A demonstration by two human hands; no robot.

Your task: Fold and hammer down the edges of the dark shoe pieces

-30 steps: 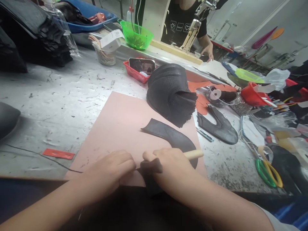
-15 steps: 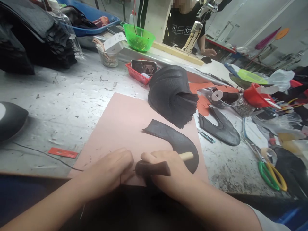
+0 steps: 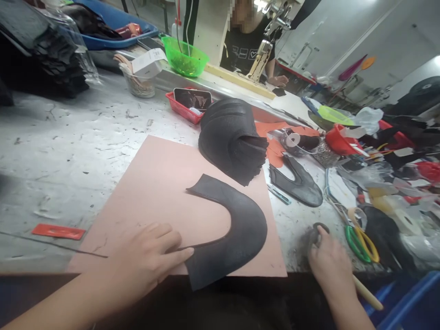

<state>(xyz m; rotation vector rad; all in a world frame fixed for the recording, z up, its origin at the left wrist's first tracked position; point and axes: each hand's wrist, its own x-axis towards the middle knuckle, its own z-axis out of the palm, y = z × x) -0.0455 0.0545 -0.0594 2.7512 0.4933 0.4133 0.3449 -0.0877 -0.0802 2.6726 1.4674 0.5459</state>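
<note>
A black U-shaped piece (image 3: pixel 245 220) lies on the pink sheet (image 3: pixel 147 183), its near end hanging over the table edge. My left hand (image 3: pixel 156 254) rests on the sheet, fingers apart, with a fingertip touching the piece's near end. To the right, my right hand (image 3: pixel 330 261) is closed around a tool with a dark end (image 3: pixel 319 228) and a pale wooden handle (image 3: pixel 367 292); much of the tool is hidden by the hand. A stack of black curved pieces (image 3: pixel 230 137) sits at the sheet's far edge.
Scissors (image 3: pixel 360 243) and a craft knife (image 3: pixel 279 194) lie on the right. Another black curved piece (image 3: pixel 305 185) is beyond the knife. A red strip (image 3: pixel 58 231) lies at left. A red basket (image 3: pixel 185 107) and green bowl (image 3: pixel 187 59) stand farther back. A person (image 3: pixel 240 50) is across the table.
My right hand has moved right, off the sheet, with the tool. My left hand's fingers have spread, and the black piece's near end is now uncovered. The view has shifted right.
</note>
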